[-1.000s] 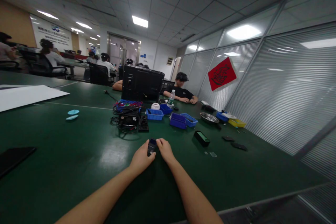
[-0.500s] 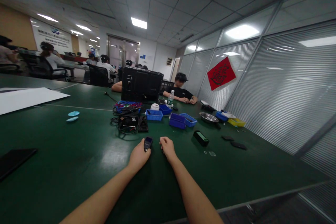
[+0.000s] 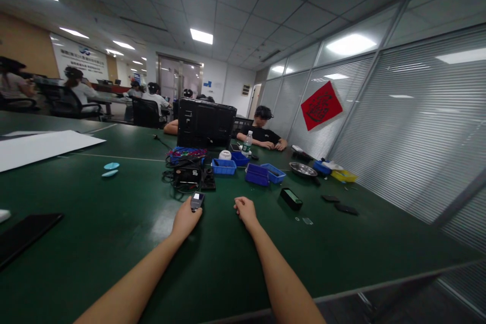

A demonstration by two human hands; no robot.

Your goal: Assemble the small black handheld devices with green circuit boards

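Note:
My left hand (image 3: 187,219) is wrapped round a small dark handheld device with a screen (image 3: 197,202), thumb along its right side. The screen catches a bright patch at its top. To the right, my right hand (image 3: 246,210) is curled closed over the green table (image 3: 212,263); whatever its fingers hold, if anything, is hidden. Beyond the device lies a black box with tangled cables (image 3: 187,176), a small black stand (image 3: 208,180) beside it. A black case with a green inside (image 3: 291,198) rests to the right of my right hand.
Blue bins (image 3: 224,166), a baseball (image 3: 225,155), a water bottle (image 3: 247,144) and a monitor (image 3: 207,122) stand further back. A metal bowl (image 3: 303,169) is at the right. Light-blue shell-like pieces (image 3: 110,169) lie left. Across the table sits a person (image 3: 261,131).
My left hand has moved left with the device, away from my right hand. The device's screen went from dark to bright. My right hand has barely shifted, fingers still curled.

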